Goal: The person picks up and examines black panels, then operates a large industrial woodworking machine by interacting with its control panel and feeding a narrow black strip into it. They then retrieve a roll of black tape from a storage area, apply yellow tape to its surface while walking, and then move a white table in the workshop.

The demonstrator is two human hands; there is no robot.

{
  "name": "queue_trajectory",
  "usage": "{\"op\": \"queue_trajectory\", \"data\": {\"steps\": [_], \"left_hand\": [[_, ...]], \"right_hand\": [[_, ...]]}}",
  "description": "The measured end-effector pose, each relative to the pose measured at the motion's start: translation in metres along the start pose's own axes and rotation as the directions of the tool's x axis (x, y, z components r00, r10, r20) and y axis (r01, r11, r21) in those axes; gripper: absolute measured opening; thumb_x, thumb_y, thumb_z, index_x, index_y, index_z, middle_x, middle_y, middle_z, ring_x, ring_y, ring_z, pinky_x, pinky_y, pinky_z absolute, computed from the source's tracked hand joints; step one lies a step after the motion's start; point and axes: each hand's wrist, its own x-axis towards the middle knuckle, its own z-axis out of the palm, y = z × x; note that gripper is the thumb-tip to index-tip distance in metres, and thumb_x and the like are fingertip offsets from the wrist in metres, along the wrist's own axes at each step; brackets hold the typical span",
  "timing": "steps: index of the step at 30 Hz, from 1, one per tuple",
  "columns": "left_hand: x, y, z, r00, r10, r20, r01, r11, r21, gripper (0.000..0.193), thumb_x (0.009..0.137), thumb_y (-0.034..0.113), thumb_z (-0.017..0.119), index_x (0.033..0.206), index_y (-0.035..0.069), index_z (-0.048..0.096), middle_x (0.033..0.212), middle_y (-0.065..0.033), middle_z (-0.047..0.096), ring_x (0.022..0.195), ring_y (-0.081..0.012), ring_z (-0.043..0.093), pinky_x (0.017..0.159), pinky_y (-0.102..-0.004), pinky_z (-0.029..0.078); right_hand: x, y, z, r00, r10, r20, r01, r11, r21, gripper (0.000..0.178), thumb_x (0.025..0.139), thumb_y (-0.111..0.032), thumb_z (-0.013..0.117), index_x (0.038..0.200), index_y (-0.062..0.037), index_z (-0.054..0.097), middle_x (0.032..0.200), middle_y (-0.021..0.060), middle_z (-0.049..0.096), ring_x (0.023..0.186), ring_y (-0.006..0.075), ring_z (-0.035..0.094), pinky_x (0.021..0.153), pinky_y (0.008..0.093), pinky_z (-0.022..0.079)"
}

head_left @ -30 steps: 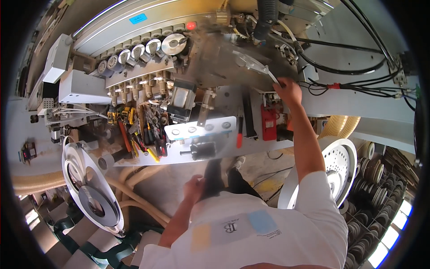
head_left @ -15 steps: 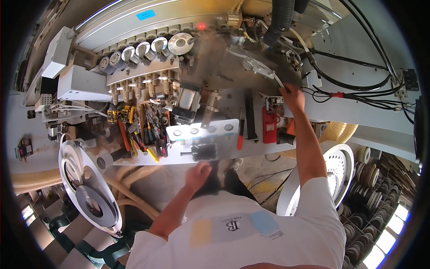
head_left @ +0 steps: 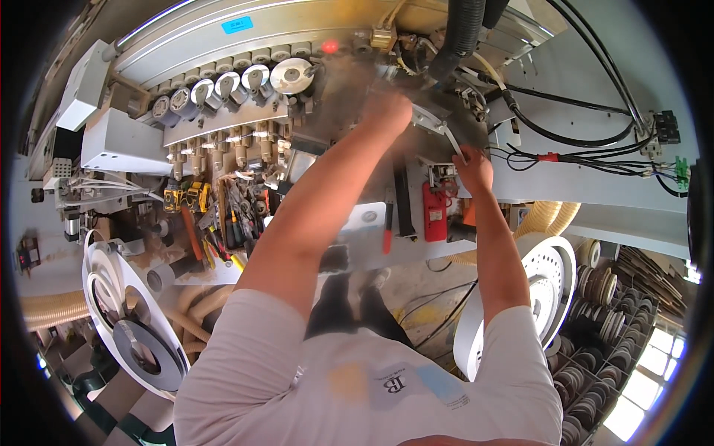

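My right hand [head_left: 474,171] is closed on the end of a pale, narrow strip [head_left: 451,140]. The strip runs up and leftward to a light-coloured metal fitting [head_left: 427,119] on the machine. Reaching far forward, my left hand [head_left: 388,111] is at the dark, hazy part of the machine, close to the left end of that fitting. Blur and the back of the hand hide its fingers, so what it touches does not show. Above the fitting hangs a thick black ribbed hose [head_left: 462,37].
Hand tools and a yellow-black drill [head_left: 186,195] crowd the bench at left. A red box [head_left: 434,212] stands below my right hand. White reels flank me, one at left [head_left: 95,297] and one at right [head_left: 569,275]. Black cables [head_left: 587,157] hang along the right panel.
My left hand has gone from near the bench's front edge up and forward to the machine. My right hand stays on the strip, slightly lower. The whole view has shifted a little.
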Motion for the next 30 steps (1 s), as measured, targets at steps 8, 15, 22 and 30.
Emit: {"op": "queue_trajectory", "data": {"steps": [8,15,22,30], "left_hand": [[-0.043,0.011,0.006,0.965,0.022,-0.261,-0.055,0.991,-0.120,0.034,0.089,0.009,0.061,0.122,0.007,0.065,0.113,-0.0145,0.071,0.088,-0.0327,0.073,0.067,-0.0469,0.059],[-0.268,0.064,0.034,0.991,-0.056,-0.124,-0.061,0.632,-0.772,0.027,0.097,0.012,0.061,0.124,0.015,0.062,0.110,-0.0077,0.071,0.079,-0.0340,0.070,0.068,-0.0474,0.056],[-0.465,0.021,0.122,0.911,-0.306,0.276,0.412,0.715,-0.565,0.014,0.096,0.015,0.062,0.110,0.015,0.066,0.102,-0.0075,0.073,0.085,-0.0362,0.070,0.069,-0.0462,0.057],[-0.514,0.005,0.171,0.835,-0.450,0.317,0.545,0.592,-0.595,0.017,0.096,0.017,0.060,0.111,0.014,0.067,0.108,-0.0081,0.073,0.093,-0.0358,0.070,0.076,-0.0474,0.056]], "right_hand": [[0.010,0.014,0.026,0.991,-0.057,-0.118,0.057,0.998,-0.010,0.027,0.088,-0.032,0.072,0.109,-0.0159,0.076,0.101,0.0124,0.072,0.096,0.0355,0.069,0.083,0.0452,0.055],[0.068,-0.019,0.043,0.969,-0.215,-0.120,0.211,0.977,-0.042,0.029,0.081,-0.030,0.076,0.102,-0.0094,0.072,0.097,0.0183,0.070,0.091,0.0384,0.069,0.077,0.0460,0.055],[0.013,0.034,0.014,0.990,-0.135,-0.038,0.134,0.991,-0.019,0.026,0.085,-0.034,0.076,0.103,-0.0149,0.076,0.090,0.0089,0.075,0.083,0.0294,0.072,0.075,0.0419,0.057],[0.069,-0.026,0.032,0.970,-0.242,-0.020,0.239,0.966,-0.100,0.026,0.085,-0.033,0.077,0.096,-0.0086,0.075,0.088,0.0174,0.072,0.082,0.0347,0.070,0.073,0.0442,0.054]]}}
